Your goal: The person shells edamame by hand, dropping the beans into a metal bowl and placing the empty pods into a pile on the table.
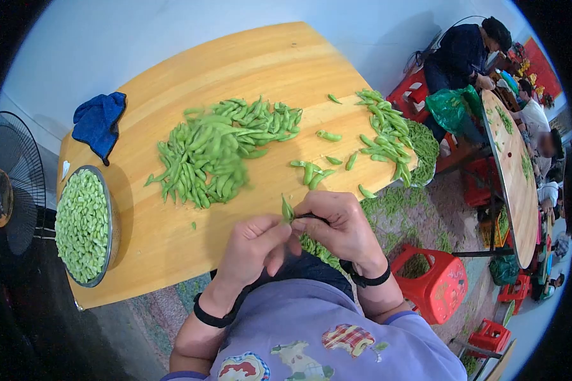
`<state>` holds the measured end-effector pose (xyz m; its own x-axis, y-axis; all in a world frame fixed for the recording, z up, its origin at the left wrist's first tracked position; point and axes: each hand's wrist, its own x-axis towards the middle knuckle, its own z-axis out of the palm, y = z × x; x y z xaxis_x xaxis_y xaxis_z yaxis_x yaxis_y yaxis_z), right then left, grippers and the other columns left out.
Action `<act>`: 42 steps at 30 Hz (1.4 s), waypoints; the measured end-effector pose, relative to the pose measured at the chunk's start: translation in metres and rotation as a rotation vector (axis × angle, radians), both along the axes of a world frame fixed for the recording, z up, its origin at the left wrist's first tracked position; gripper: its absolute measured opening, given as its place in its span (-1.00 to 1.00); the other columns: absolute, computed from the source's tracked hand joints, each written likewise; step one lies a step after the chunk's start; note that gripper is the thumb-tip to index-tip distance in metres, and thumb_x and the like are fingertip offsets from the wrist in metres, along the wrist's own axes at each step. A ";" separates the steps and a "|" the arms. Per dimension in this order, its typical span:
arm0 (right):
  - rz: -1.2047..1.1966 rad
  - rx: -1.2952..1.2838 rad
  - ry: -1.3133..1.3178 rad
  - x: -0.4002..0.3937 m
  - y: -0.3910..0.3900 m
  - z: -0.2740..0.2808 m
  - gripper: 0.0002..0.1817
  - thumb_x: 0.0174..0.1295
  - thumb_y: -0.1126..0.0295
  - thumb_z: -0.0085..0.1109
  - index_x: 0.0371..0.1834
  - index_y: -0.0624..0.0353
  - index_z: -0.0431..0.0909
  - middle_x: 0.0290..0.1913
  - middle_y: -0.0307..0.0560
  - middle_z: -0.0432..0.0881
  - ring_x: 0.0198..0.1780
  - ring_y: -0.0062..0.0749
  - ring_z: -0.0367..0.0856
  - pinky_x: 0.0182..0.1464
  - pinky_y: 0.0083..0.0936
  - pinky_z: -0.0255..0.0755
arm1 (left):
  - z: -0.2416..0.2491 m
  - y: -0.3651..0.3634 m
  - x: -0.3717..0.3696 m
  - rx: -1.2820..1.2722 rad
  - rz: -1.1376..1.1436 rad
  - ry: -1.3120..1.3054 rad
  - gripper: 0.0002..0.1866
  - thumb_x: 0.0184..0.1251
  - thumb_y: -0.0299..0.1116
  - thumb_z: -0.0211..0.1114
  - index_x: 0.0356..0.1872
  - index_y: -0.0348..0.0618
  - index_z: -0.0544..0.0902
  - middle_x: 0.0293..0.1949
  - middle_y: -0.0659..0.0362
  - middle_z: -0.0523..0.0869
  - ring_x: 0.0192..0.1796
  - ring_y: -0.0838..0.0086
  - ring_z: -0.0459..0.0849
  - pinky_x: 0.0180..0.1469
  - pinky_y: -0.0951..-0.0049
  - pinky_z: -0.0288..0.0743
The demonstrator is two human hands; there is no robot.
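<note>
Between the thumb and fingers of my left hand [258,244] is a green edamame pod [288,209], its tip pointing up. My right hand [340,225] is closed right beside it, fingertips meeting the pod. A thin dark object [314,217] shows at the right fingers; its kind I cannot make out. Ahead of both hands lies a large pile of edamame pods [203,152] on the wooden table [248,63]. To the left, a metal bowl [113,235] is heaped with shelled beans [82,222]. Loose pods [314,173] are scattered to the right of the pile.
More pods [388,130] lie at the table's right edge, beside a full container [424,152]. A blue cloth [100,124] lies at the back left; a black fan [13,184] stands beyond. Red stools [432,286], littered floor and people at another table [511,171] are on the right.
</note>
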<state>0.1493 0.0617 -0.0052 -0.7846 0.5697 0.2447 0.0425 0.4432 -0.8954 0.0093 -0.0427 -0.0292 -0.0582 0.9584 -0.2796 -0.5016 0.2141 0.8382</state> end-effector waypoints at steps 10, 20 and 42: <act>-0.065 -0.851 0.170 -0.004 -0.002 -0.025 -0.92 0.10 0.48 0.14 -0.41 0.28 0.56 -0.60 -0.31 0.50 -0.59 -0.71 0.28 -0.55 -0.65 0.17 | -0.016 0.009 -0.015 -0.020 -0.158 -0.550 -0.70 0.38 -0.24 0.00 -0.26 -0.32 0.53 -0.58 0.17 0.54 -0.78 0.70 0.26 -0.74 0.70 0.11; -0.278 0.022 -0.135 -0.015 -0.012 -0.003 -0.91 0.01 0.51 0.17 -0.49 0.34 0.53 -0.57 0.06 0.53 -0.54 -0.24 0.52 -0.47 -0.44 0.36 | -0.012 0.028 0.007 0.042 0.251 0.171 -0.73 0.36 -0.18 0.04 -0.41 -0.15 0.48 -0.61 0.34 0.38 -0.65 0.74 0.32 -0.66 0.66 0.24; -0.421 0.469 -0.080 -0.026 -0.013 0.003 -0.86 -0.05 0.61 0.17 -0.38 0.28 0.49 -0.53 0.07 0.46 -0.54 -0.06 0.48 -0.51 -0.32 0.36 | -0.005 0.045 0.021 -0.009 0.278 -0.515 -0.93 0.19 -0.44 -0.04 -0.42 -0.10 0.42 -0.55 0.32 0.42 -0.60 0.70 0.37 -0.65 0.71 0.19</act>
<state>0.1232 0.0487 -0.0020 -0.5426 0.6800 0.4931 0.3578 0.7182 -0.5968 0.0302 0.0020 -0.0347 -0.1612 0.9240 -0.3468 -0.8824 0.0223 0.4699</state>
